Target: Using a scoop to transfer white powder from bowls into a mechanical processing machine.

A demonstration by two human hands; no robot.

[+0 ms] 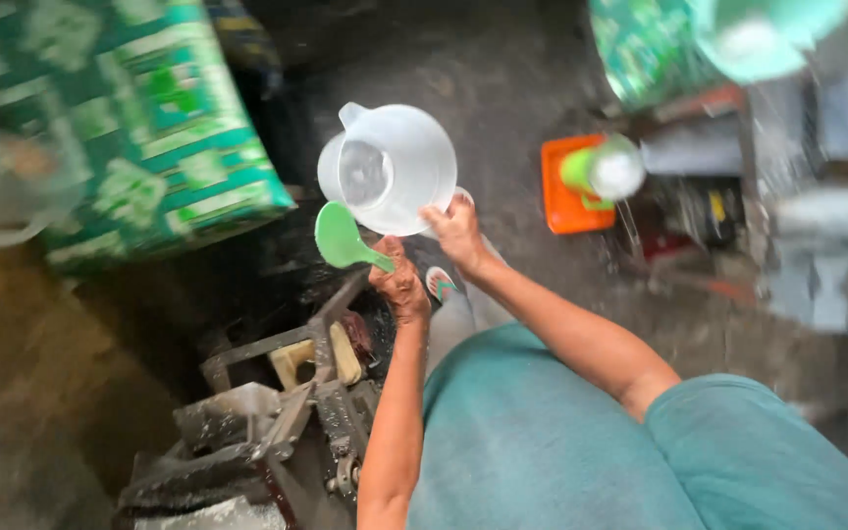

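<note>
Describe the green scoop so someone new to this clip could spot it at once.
Start at the translucent white jug held up at centre frame. Just below its rim, the left hand grips a flat green scoop. Its rounded blade is the only plain bright green thing, unlike the patterned green sack.

The handle of the translucent plastic jug (390,167) is covered by the right hand (456,231), and the grip of the green scoop (344,238) vanishes inside the left hand (399,285), so neither hold can be read finger by finger. The teal bowl (768,34) and the green printed sack (134,118) run off the top edge and smear with blur. The sooty metal frame (277,422) is cut by the bottom edge, its lower parts too dark to make out.
</note>
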